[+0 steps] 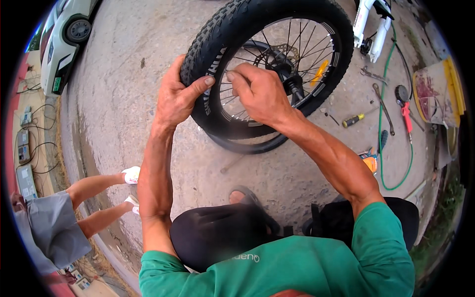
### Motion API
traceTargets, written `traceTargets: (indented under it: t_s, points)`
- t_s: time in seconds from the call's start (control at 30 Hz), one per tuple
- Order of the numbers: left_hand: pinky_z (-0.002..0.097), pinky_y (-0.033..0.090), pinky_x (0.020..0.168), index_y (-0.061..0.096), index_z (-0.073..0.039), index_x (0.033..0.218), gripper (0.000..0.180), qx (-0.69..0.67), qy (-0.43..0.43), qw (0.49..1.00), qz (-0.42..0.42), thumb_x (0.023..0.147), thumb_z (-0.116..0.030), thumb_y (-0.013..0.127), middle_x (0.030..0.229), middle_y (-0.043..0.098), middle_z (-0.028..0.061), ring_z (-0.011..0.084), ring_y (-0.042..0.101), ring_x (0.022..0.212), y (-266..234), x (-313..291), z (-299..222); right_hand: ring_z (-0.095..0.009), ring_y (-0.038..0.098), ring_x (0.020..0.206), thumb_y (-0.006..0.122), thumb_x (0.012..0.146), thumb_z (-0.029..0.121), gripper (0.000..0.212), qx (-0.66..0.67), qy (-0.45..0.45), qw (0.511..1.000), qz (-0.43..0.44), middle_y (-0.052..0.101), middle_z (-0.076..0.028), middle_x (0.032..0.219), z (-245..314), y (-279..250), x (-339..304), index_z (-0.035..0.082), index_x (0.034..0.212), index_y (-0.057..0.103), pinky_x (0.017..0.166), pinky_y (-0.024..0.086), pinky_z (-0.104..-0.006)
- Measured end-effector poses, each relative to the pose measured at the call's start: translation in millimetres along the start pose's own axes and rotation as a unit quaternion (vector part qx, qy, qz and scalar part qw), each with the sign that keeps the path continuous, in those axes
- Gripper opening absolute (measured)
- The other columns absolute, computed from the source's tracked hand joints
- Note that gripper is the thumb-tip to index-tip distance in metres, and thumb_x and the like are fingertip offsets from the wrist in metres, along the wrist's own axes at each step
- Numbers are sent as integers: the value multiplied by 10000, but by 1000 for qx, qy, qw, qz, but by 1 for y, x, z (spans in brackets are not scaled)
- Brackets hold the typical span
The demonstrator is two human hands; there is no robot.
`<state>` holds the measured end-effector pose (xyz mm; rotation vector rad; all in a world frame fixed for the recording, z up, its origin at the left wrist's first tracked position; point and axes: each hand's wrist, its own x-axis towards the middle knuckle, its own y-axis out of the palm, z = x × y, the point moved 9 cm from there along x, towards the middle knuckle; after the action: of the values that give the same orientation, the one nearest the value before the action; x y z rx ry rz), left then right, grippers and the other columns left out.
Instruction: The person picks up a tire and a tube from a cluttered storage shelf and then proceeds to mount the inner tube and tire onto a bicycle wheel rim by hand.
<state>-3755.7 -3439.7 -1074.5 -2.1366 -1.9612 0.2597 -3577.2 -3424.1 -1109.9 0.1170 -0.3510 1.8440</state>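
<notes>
A bicycle wheel with a wide knobby black tire (210,39) stands tilted in front of me. My left hand (174,99) is wrapped around the tire's left side, its thumb pressed on the sidewall. Closed in a pinch, my right hand (262,94) is at the inner edge of the rim, in front of the spokes (309,47); whatever its fingertips hold is too small or hidden to name. A yellow reflector (320,72) sits among the spokes, right of the hub (281,64). Under the wheel, a black ring (247,147) lies on the ground, partly covered.
To the right lie a screwdriver (354,120), a long wrench (384,110) and an inflator with a red handle (406,117) on a green hose (410,168). Beyond them is a stained bucket (428,94). A white bicycle fork (380,39) stands far right. At left are a person (57,222) and a car (64,37).
</notes>
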Motion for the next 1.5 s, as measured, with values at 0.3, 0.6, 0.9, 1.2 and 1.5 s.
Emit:
traceTargets:
  t_s: [0.3, 0.6, 0.9, 1.2, 1.5]
  points:
    - [349, 516, 1044, 503, 45, 1505, 722, 40, 0, 999, 10, 947, -311, 792, 1321, 669, 126, 192, 634, 1196, 4, 4, -17, -191, 763, 806, 701, 1041, 221, 294, 27, 75, 997, 11, 806, -131, 931, -11, -11, 8, -28, 1187, 756, 752, 596, -337]
    - [306, 516, 830, 642, 33, 1271, 571, 107, -11, 993, -37, 1042, -488, 691, 1018, 667, 48, 128, 601, 929, 13, 34, -32, -341, 766, 889, 692, 1011, 156, 228, -57, -54, 997, -25, 777, -201, 987, 2, -20, 11, -17, 1146, 755, 793, 591, -396]
    - [318, 518, 813, 633, 47, 1245, 556, 173, 42, 983, -46, 1065, -478, 667, 1003, 687, 71, 139, 608, 932, 20, 33, -38, -427, 731, 939, 683, 977, 86, 176, -69, -92, 990, -87, 752, -219, 1021, 3, -9, 5, -6, 1115, 744, 815, 590, -446]
    - [281, 519, 718, 693, 35, 1163, 377, 110, 30, 990, -83, 1031, -312, 760, 895, 700, 13, 100, 608, 804, 14, 30, -31, -418, 740, 942, 689, 978, 85, 207, -58, -104, 988, -96, 761, -199, 1069, 7, -13, -7, -13, 1156, 727, 823, 591, -454]
    - [283, 557, 785, 638, 44, 1275, 467, 57, 11, 998, -29, 1016, -327, 753, 1056, 720, 66, 114, 654, 916, 8, 25, -25, -404, 738, 854, 695, 978, 200, 184, -55, -79, 995, -31, 758, -188, 958, 8, -17, 4, 31, 1028, 748, 742, 575, -509]
